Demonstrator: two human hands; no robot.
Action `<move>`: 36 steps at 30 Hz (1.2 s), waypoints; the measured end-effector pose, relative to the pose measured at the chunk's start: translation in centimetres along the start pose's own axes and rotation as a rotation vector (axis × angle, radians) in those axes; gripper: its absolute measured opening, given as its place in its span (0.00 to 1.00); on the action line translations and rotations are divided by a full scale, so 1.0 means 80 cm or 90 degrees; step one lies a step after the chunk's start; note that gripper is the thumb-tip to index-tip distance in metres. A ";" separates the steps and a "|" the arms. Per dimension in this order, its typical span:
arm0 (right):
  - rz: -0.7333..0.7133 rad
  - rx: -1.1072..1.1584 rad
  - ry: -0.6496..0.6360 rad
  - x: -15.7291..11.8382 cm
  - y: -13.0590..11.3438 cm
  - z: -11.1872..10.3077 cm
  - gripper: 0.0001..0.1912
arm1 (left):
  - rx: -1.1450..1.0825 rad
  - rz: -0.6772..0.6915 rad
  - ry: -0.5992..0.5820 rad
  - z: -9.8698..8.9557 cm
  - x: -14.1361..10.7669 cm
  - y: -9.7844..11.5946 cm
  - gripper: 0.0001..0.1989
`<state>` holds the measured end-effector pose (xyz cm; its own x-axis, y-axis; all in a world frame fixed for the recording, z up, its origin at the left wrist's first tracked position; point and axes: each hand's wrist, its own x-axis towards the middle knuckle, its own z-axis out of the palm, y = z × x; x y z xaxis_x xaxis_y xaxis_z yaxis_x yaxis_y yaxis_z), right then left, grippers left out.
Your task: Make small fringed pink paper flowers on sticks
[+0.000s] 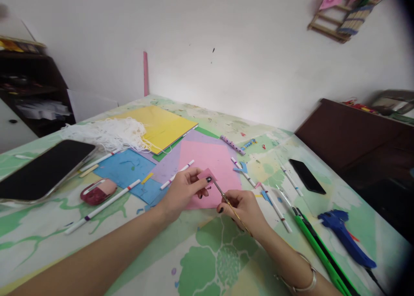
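Covering the table: a green-and-white patterned tablecloth [200, 261], on which I find the articles logged below.
Yellow board [161, 125]: flat, toward the far side; I note a loose heap of white yarn [119, 132] over its left edge.
Large pink sheet [213, 158]: flat, overlapping a purple sheet [168, 166].
Dark-screened device [48, 168]: at the left, screen up.
Left hand [186, 186]: thumb and fingers pinching a small pink piece [203, 173]; I record dark polish on the thumbnail.
Right hand [244, 209]: fingers curled around the gold handles of the scissors [232, 207]; bracelet [313, 278] at the wrist.
Green cutter [320, 255]: right of the right forearm, blade end pointing away from me.
Blue glue gun [346, 235]: on its side, just right of the cutter.
Black phone [306, 176]: beyond the glue gun, near the right edge.
Scissors: blades directed at the small pink piece; from my station I cannot tell whether they are parted or have cut in.
White-barrelled pens [103, 207]: scattered left and right of the hands.
Small pink piece: held raised over the large pink sheet, near the scissor tips.
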<state>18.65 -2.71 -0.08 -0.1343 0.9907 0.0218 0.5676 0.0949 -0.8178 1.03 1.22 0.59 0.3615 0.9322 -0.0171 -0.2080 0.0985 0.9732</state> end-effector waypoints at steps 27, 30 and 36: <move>0.030 0.021 0.013 0.000 -0.005 0.005 0.19 | -0.002 -0.027 -0.041 0.002 -0.001 -0.001 0.08; 0.032 0.015 0.017 -0.001 -0.007 0.004 0.20 | 0.011 -0.043 -0.026 0.001 -0.001 -0.001 0.10; 0.026 0.026 0.025 0.000 -0.003 0.003 0.22 | -0.001 -0.053 -0.008 -0.001 0.000 -0.001 0.11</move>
<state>18.29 -2.78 -0.02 -0.0797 0.9968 0.0098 0.5382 0.0512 -0.8412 0.95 1.23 0.49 0.3896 0.9162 -0.0942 -0.1784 0.1754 0.9682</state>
